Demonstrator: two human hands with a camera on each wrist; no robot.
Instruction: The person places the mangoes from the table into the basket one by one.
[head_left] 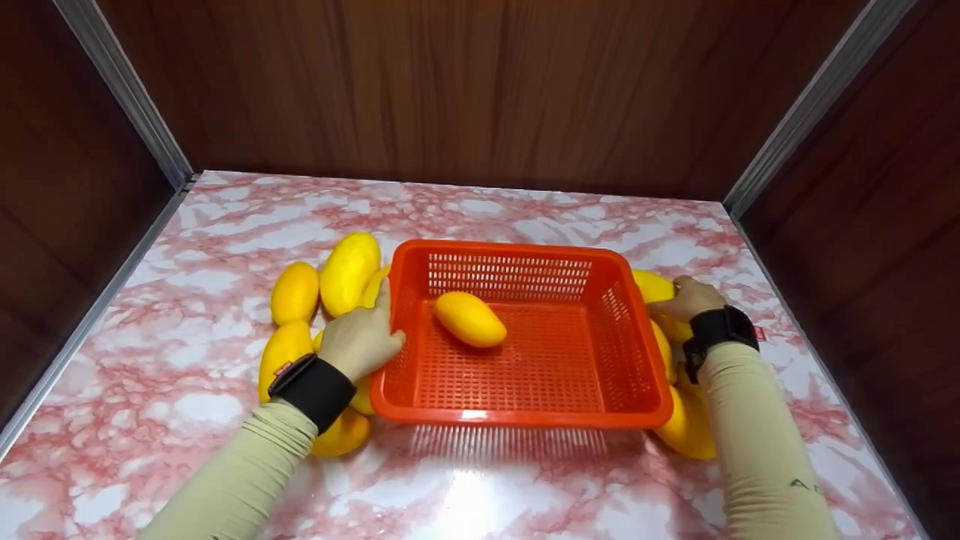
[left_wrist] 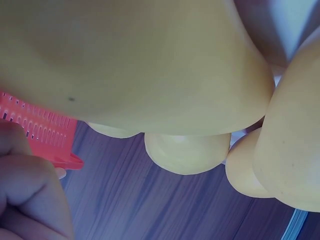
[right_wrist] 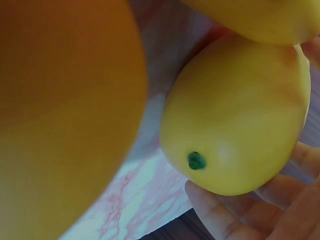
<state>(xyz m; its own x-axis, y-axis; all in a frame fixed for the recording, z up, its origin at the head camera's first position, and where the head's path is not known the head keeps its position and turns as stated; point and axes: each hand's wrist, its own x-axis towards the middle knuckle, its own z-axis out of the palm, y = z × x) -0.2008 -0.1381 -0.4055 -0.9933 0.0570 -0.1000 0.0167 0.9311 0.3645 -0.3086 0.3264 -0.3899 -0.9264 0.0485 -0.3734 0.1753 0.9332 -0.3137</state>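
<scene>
An orange plastic basket sits mid-table with one yellow mango lying inside. My left hand lies curled over a mango against the basket's left wall, thumb at the rim. In the left wrist view that mango fills the top, with the basket edge and my curled fingers at lower left. My right hand grips a mango just outside the basket's right wall. The right wrist view shows this green-stemmed mango cradled in my fingers.
Several more mangoes lie left of the basket, among them a large one and a smaller one. Others lie along the right wall, one near the front corner. Dark wooden walls enclose the pink marbled tabletop.
</scene>
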